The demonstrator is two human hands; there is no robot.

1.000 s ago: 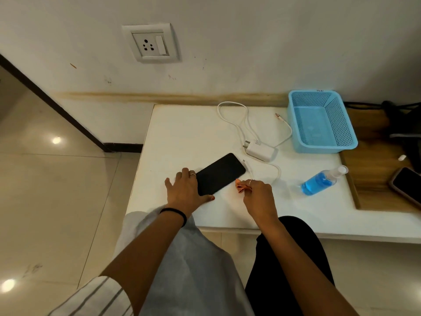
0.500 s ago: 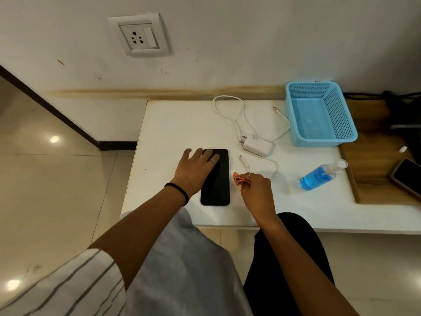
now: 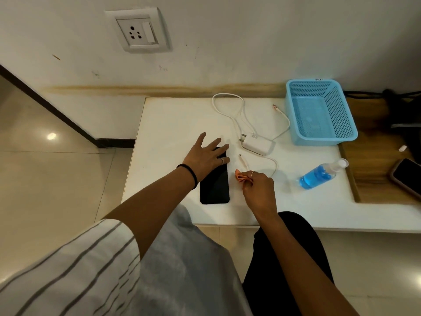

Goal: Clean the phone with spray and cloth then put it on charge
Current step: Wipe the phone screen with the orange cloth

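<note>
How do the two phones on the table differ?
The black phone lies whole on the white table under the left hand; the second phone lies untouched on the wooden surface, cut off by the picture's edge. The second phone shows a brownish border; the black phone shows none. Both lie flat with dark faces.

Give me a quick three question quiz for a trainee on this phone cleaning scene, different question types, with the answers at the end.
1. True or false: the charger is plugged into the wall socket.
2. Which hand holds the orange cloth? A) left B) right C) neither
3. Fill in: the spray bottle lies on its ____.

Key: 1. False; it lies on the table. 2. B, the right hand; the left hand rests flat on the phone. 3. Side.
</note>
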